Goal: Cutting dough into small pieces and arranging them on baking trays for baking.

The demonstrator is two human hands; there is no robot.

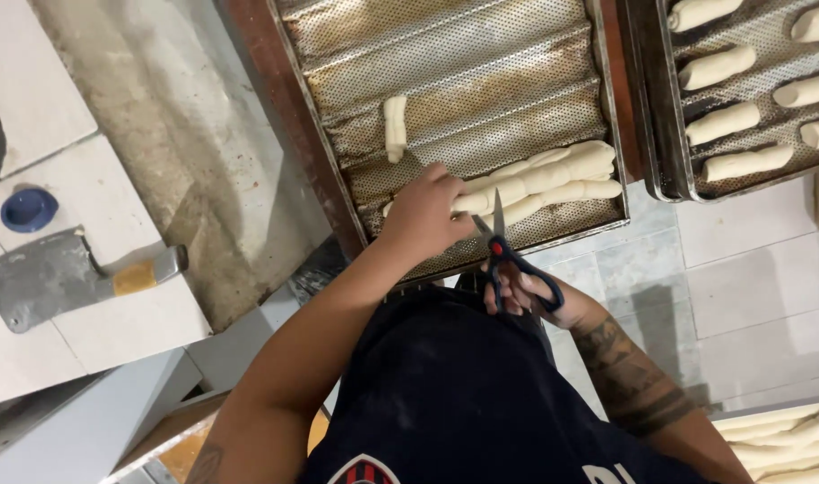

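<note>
Right now: dough strands [553, 179] lie on perforated tray [445, 54], left hand [424, 215] pinning their near end. Right hand [526, 291] grips blue-handled scissors [508, 251], blades narrow, tip at dough. Cutting step, apparently; next snip needs steady strand. Lone cut piece [395, 128] farther up tray.
</note>
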